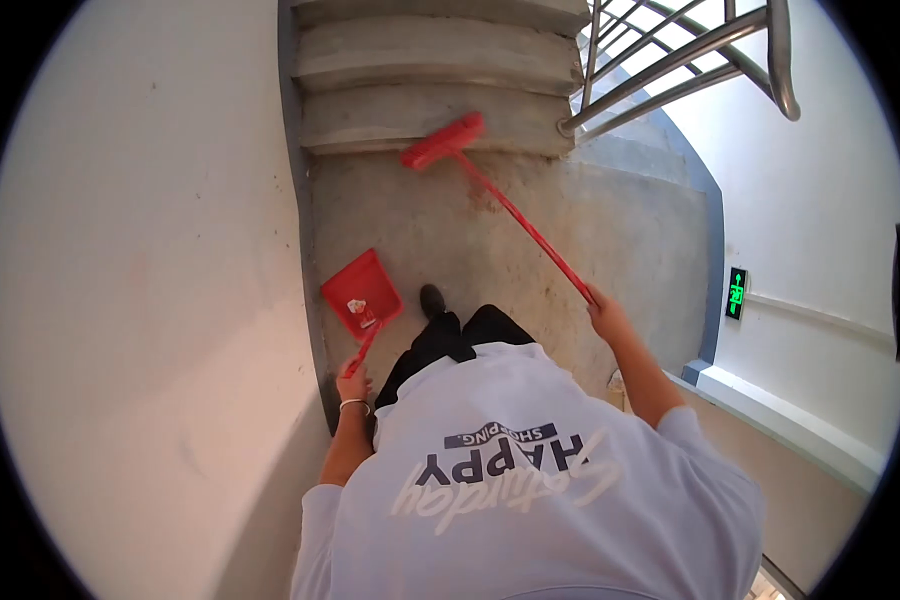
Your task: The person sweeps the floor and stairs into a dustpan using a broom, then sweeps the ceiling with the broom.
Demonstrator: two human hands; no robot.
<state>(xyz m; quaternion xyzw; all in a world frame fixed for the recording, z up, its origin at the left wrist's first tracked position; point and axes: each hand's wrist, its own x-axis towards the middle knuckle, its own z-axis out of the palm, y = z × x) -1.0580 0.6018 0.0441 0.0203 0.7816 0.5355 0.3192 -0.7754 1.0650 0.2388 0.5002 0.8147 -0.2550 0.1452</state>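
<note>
My left hand (pixel 354 381) is closed around the handle of a red dustpan (pixel 342 290), which is beside the left wall. A few scraps of white litter (pixel 358 306) lie in the pan. With my right hand (pixel 607 314) I grip the upper end of a red broom (pixel 523 222) by its long handle. The broom's head (pixel 444 141) is at the foot of the stairs, in front of the lowest step, slightly blurred. Whether its bristles touch the concrete I cannot tell.
Concrete stairs (pixel 440 55) rise ahead, with a metal railing (pixel 670 60) on their right. A white wall (pixel 150 250) runs close along the left. A green exit sign (pixel 736 292) is low on the right wall. My dark shoe (pixel 432 301) stands on the landing floor (pixel 570 250).
</note>
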